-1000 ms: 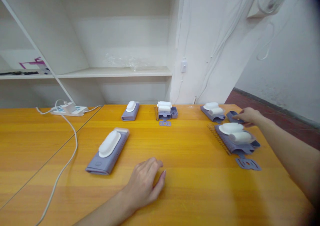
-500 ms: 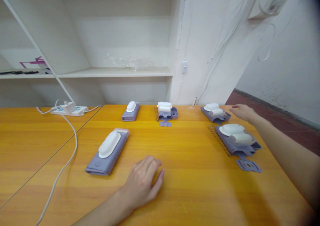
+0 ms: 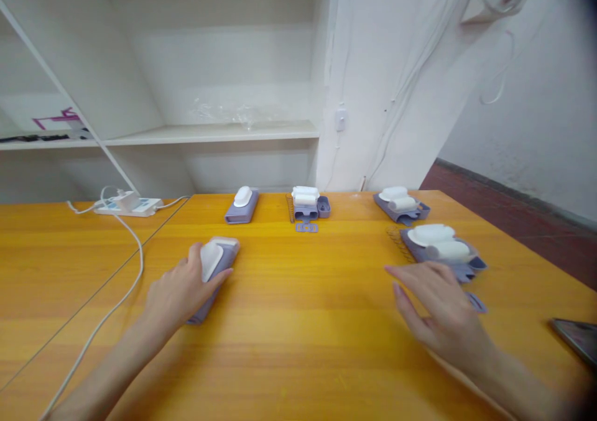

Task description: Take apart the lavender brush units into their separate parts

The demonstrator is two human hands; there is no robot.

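On the left, my left hand (image 3: 180, 284) spans a long purple-grey case (image 3: 227, 260) topped with a white oval piece (image 3: 211, 260). Its thumb lies along the near right side and its fingers are over the far side, largely hiding the case. My right hand (image 3: 441, 312) hovers over the table, empty, thumb and fingers apart. Just behind it lie another purple-grey case (image 3: 413, 250), a white oval cover (image 3: 431, 234), a white cylinder (image 3: 448, 250) and a wire coil (image 3: 396, 240). That hand partly covers a flat purple cutout piece (image 3: 476, 303).
Further back are a smaller purple case (image 3: 249, 209), a parts set with white rolls (image 3: 306, 198) and another set (image 3: 403, 204). A power strip (image 3: 130, 205) and white cable (image 3: 140, 265) lie left. A dark phone-like object (image 3: 576, 337) rests near the right edge.
My left hand has moved left and up onto the purple-grey case. My right hand has drawn back from the far right corner toward the near parts. The dark object at right has come into view.
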